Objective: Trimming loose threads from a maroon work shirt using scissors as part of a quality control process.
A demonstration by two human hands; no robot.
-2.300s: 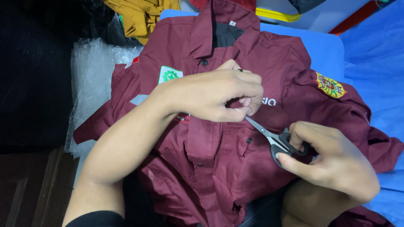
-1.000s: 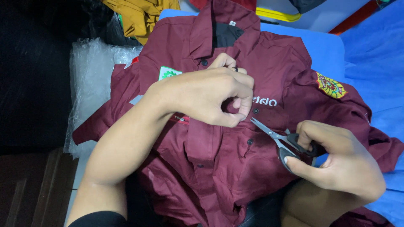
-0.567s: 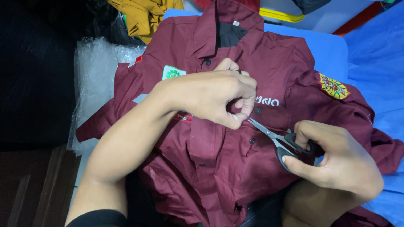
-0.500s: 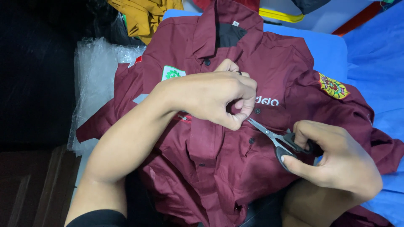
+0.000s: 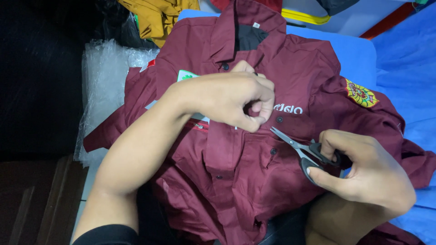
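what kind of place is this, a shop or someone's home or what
Probably a small garment workshop or uniform finishing spot, though a home setup is possible. A maroon uniform shirt with sewn patches is being trimmed with small scissors, clear plastic packing bags lie beside it, and another yellow garment is piled behind.

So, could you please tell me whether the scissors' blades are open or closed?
Closed: the scissors in the right hand show one narrow point, with no gap between the blades.
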